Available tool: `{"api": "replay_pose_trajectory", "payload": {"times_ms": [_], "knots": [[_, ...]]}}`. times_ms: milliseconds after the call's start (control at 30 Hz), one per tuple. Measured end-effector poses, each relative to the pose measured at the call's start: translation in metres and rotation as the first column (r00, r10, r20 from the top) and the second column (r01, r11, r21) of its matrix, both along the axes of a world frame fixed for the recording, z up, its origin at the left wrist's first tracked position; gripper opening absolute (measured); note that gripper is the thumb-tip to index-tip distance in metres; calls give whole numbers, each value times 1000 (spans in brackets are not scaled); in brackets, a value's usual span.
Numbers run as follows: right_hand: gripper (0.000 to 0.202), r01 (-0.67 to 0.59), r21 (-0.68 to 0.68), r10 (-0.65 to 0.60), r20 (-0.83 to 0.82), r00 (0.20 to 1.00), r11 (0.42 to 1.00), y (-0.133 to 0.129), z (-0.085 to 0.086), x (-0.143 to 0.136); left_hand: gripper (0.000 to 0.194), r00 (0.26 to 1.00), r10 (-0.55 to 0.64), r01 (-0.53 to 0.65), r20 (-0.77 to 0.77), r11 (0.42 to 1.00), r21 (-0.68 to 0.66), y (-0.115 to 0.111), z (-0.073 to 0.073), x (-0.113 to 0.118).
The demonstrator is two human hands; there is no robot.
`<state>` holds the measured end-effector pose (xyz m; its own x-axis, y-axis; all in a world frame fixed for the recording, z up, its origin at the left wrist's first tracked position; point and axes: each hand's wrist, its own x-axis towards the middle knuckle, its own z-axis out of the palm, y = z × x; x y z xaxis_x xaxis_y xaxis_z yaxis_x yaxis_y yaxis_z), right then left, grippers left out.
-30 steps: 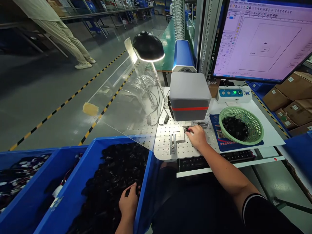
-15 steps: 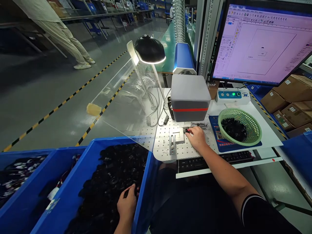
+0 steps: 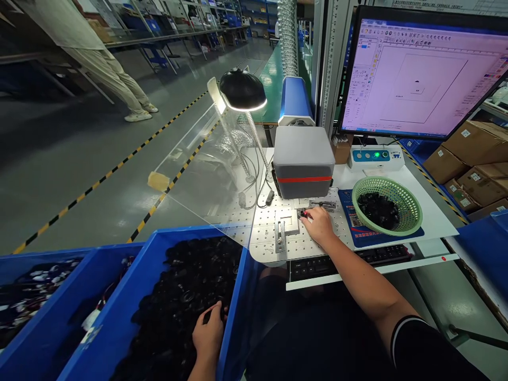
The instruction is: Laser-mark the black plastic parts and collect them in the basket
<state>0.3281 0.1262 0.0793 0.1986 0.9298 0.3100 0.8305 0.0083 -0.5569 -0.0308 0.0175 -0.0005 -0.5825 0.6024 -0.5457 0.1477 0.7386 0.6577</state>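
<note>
My right hand (image 3: 318,224) is closed on a small black part (image 3: 301,214) at the metal fixture (image 3: 292,222) on the perforated plate, below the grey machine head (image 3: 304,159). A spot of red light shows by its fingertips. Over the blue bin (image 3: 232,296) at lower left, my left hand (image 3: 208,330) is curled with thumb and fingers round a small black part, mostly hidden against the dark heap. Many similar black parts (image 3: 186,286) fill that bin.
A green basket (image 3: 415,214) of black parts stands on a blue mat to the right. A monitor (image 3: 420,79) and control box (image 3: 376,156) sit behind. A clear sheet and lamp (image 3: 243,90) stand left of the machine. A person (image 3: 115,79) stands at far left.
The view has shifted slightly. Both hands keep nearly the same places and grips; the right hand stays at the fixture and the left over the bin.
</note>
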Motion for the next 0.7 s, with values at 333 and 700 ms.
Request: {"api": "replay_pose_trajectory", "payload": {"times_ms": [333,700], "knots": [[24,25,63,-24,-21,999,998,-17,0,1,22,999,31,-31,11,999,-8,-2,1,-2],[14,-118,245,132,-42,990,962,-155,-5,-4,26,979,194,-200,60,973,113,-2,-23,-1]]}}
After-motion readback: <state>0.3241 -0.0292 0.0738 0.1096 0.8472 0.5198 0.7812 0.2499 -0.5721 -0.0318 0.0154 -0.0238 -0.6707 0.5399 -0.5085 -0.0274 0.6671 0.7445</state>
